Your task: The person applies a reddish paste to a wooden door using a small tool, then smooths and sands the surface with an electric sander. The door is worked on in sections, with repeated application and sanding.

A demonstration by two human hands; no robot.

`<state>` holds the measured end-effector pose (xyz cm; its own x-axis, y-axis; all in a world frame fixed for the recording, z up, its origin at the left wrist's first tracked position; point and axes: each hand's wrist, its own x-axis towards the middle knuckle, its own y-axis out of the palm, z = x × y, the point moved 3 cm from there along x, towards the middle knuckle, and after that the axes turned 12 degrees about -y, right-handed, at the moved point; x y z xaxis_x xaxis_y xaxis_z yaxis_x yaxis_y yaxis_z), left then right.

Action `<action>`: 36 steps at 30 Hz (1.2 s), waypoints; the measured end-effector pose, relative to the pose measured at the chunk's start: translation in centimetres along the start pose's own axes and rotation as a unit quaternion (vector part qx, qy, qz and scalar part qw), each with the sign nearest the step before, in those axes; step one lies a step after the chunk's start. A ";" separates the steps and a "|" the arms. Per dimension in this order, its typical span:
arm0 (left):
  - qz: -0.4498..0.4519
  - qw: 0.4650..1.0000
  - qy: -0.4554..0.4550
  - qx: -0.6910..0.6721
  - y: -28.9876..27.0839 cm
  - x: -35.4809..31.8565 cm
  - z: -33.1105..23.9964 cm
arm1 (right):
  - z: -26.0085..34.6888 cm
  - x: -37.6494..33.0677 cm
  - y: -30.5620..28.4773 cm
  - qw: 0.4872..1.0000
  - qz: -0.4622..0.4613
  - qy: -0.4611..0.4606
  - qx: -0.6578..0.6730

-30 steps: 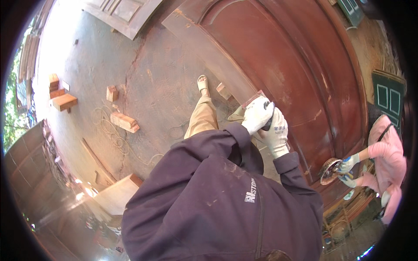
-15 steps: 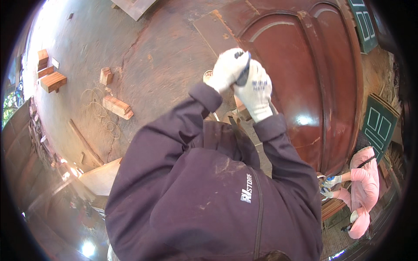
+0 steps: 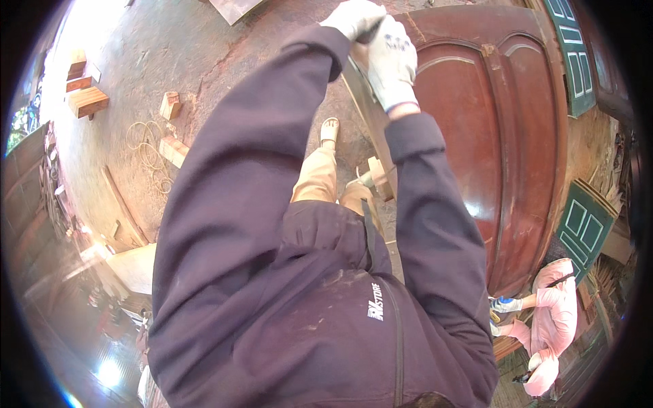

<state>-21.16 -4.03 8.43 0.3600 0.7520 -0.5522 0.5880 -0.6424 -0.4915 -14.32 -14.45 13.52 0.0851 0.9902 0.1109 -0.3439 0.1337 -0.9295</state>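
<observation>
Both my hands wear white gloves and reach far forward to the near edge of a big reddish-brown wooden door (image 3: 496,136) that lies flat. My left hand (image 3: 354,16) is curled into a fist around a small dark object (image 3: 371,30). My right hand (image 3: 392,62) sits just beside it, back up, fingers wrapped toward the same object. What the object is stays hidden between the gloves. My dark purple sleeves cover much of the view.
Wooden blocks (image 3: 87,102) (image 3: 171,105) (image 3: 174,150) and a loose cord (image 3: 146,139) lie on the concrete floor to the left. Green panelled shutters (image 3: 578,61) (image 3: 585,228) lean on the right. A person in pink (image 3: 552,319) works at the door's lower right. My sandalled foot (image 3: 330,129) stands by the door.
My hands have stretched farther forward and up in the view along the door's edge, still together on the dark object. The person in pink has shifted lower right.
</observation>
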 end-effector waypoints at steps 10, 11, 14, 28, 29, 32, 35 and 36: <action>0.035 0.999 -0.026 0.020 15.2 -21.0 -1.5 | -2.5 -24.1 -6.7 0.992 0.077 0.048 0.087; 0.043 0.997 -0.059 -0.002 16.4 -22.9 -1.8 | -3.3 -26.5 -6.6 0.993 0.081 0.048 0.070; 0.011 0.993 -0.077 -0.087 20.3 -26.6 -1.2 | -4.6 -31.1 -7.8 0.992 0.085 0.028 0.092; -0.017 0.988 -0.088 -0.127 4.6 -14.3 2.4 | 2.1 -11.8 -2.5 0.995 0.052 -0.057 0.066; -0.016 0.986 -0.082 -0.141 3.2 -12.5 3.1 | 2.9 -9.7 -1.7 0.995 0.048 -0.056 0.065; -0.048 0.991 -0.029 -0.124 -1.7 -7.6 4.1 | 5.0 -3.4 0.1 0.997 0.053 -0.031 0.054; -0.147 0.979 0.141 -0.022 -4.8 -1.2 4.7 | 5.8 2.7 1.1 0.997 -0.018 -0.073 0.029; -0.109 0.983 0.086 -0.122 -5.8 -0.1 3.5 | 5.9 4.3 0.4 0.997 -0.026 -0.066 0.014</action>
<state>-27.14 -0.91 9.04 0.3115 0.8951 -0.3189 0.8133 -0.4247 -0.3978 -19.59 -9.89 15.68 -0.0193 0.9783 0.2061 -0.3674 0.1847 -0.9115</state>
